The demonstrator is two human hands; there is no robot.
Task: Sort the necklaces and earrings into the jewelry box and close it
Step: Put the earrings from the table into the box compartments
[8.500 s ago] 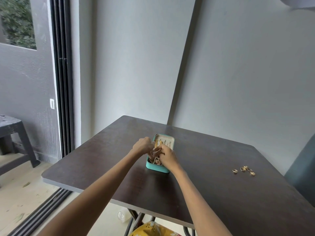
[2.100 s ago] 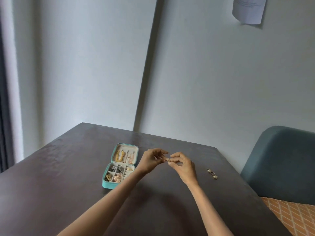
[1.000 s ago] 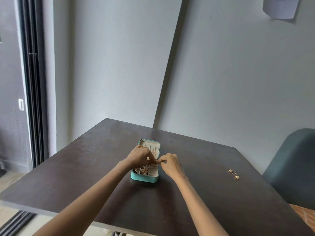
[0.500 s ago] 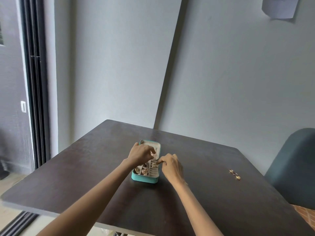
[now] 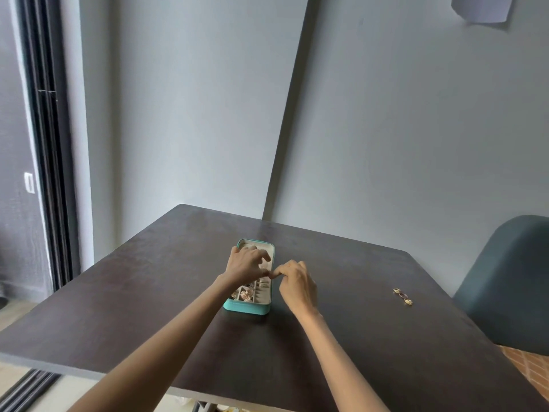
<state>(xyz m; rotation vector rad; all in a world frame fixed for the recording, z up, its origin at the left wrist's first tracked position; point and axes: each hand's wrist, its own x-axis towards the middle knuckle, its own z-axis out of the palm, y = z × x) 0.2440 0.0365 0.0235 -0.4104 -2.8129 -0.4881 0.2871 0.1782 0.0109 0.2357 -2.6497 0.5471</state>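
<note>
A teal jewelry box [image 5: 246, 308] lies open in the middle of the dark table [image 5: 148, 292], with several gold pieces in its cream compartments. My left hand [image 5: 245, 266] hovers over the box's middle, fingers curled, and hides part of the inside. My right hand [image 5: 295, 283] is at the box's right edge. The thumb and forefinger tips of both hands meet in a pinch just above the right rim; something small may be held there, but it is too tiny to make out. A few gold earrings [image 5: 402, 296] lie on the table far to the right.
A blue-grey upholstered chair [image 5: 511, 281] stands at the table's right side. Grey walls rise behind the table, and a dark sliding door frame [image 5: 49, 173] is at the left. A sheet of paper [image 5: 481, 8] hangs on the wall, top right.
Two seconds ago both hands pinched a small piece right of the box; they have since moved left over the box. In the last half second the pinch has barely shifted.
</note>
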